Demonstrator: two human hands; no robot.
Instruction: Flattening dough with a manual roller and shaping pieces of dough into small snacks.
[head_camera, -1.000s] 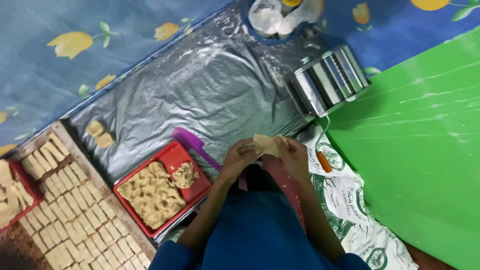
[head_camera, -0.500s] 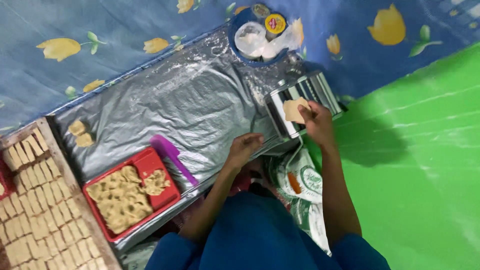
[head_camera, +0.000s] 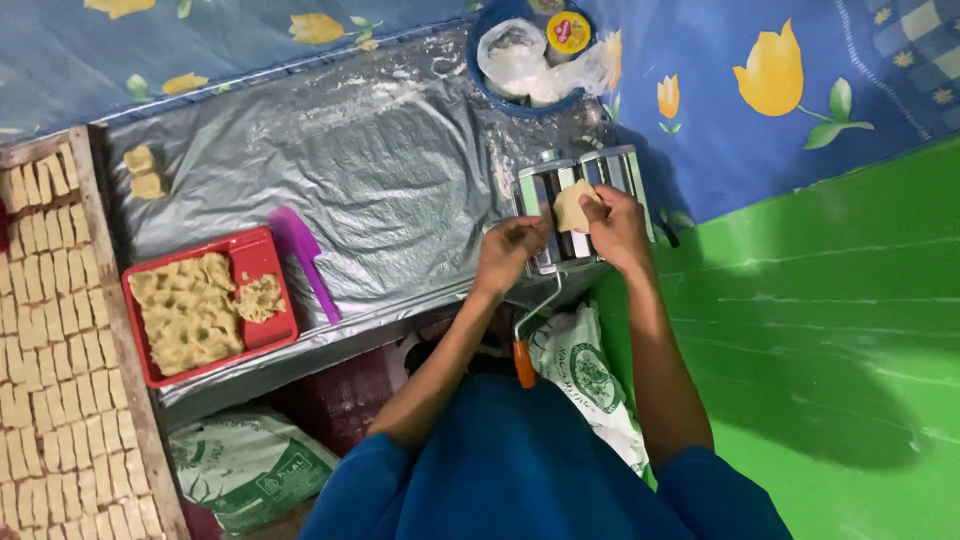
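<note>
A sheet of silvery plastic (head_camera: 330, 160) covered the low work surface, dusted with flour near its far edge. To the left lay a wooden board (head_camera: 95, 330) packed with rows of small cut dough pieces. A red tray (head_camera: 262, 262) of pale yellow dough sat on the sheet beside the board, with a purple scraper (head_camera: 305, 255) just to its right. At the far edge stood a blue bowl (head_camera: 500, 90) holding clear bags of flour and a small yellow-lidded tub.

A metal dough roller machine (head_camera: 620, 175) stood at the right end of the sheet, its crank with an orange grip (head_camera: 524, 362) hanging down toward the person.

The right hand (head_camera: 618, 225) rested on top of the machine, its fingers pinching a flat piece of dough (head_camera: 572, 205) that stood over the rollers. The left hand (head_camera: 510, 250) lay curled against the machine's left side; whether it gripped the crank's hub or only pressed there could not be told. Two small dough lumps (head_camera: 145, 172) lay far left on the sheet.
</note>
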